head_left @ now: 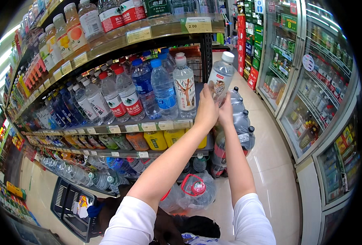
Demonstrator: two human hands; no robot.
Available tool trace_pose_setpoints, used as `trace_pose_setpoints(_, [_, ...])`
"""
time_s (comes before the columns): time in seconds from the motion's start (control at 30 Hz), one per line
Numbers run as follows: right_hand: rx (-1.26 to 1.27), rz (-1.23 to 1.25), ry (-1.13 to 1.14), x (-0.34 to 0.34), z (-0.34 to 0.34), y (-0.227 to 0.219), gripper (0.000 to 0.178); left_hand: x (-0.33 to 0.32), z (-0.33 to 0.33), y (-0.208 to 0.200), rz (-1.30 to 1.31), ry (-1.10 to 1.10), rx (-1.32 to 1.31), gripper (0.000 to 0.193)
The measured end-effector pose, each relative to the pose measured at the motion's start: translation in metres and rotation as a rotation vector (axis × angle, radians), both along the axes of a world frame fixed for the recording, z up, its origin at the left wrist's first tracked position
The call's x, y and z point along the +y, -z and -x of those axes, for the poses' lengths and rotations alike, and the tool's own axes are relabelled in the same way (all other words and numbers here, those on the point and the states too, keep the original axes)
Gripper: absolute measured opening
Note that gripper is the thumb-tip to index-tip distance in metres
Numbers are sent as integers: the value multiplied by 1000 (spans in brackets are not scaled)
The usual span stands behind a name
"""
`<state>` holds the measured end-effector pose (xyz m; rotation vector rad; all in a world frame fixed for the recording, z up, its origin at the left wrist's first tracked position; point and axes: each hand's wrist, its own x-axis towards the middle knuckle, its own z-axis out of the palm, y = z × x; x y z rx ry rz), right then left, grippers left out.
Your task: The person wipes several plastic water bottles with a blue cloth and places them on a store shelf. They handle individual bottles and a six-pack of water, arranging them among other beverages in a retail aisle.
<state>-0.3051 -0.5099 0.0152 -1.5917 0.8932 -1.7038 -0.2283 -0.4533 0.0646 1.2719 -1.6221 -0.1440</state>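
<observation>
Both of my hands are wrapped round a clear water bottle point(220, 77) with a white cap and an animal picture on its label. It is held up slightly tilted, just off the right end of the shelf. My left hand point(207, 108) grips its left side, and my right hand point(226, 111) closes on its lower right. Nearest to them on the shelf stands a clear bottle with a pink cap point(185, 90) and a tree drawing. Beside that are a blue-capped water bottle point(163, 90) and red-capped water bottles point(128, 96). Fingers partly cover the held bottle's lower half.
Below my arms stands a large water jug point(197, 198) with a red handle. Wrapped packs of dark bottles point(242, 122) are stacked at the shelf end. A dark shopping basket point(60, 204) is at lower left. Glass-door fridges point(301, 90) line the right, past the tiled aisle point(267, 151).
</observation>
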Motion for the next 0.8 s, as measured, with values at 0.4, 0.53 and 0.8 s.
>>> trace_pose_setpoints(0.4, [227,-79,-509,-30,8,2,70,4,-7,38,-101,18,77,69])
trace_pose_setpoints(0.53, [147,-157,-544,-29,-3,11,73,22,-13,45,-176,88,164,71])
trace_pose_setpoints(0.8, [-246,257,188,71,-36,20,51,160,-79,113,-107,305,-57,67])
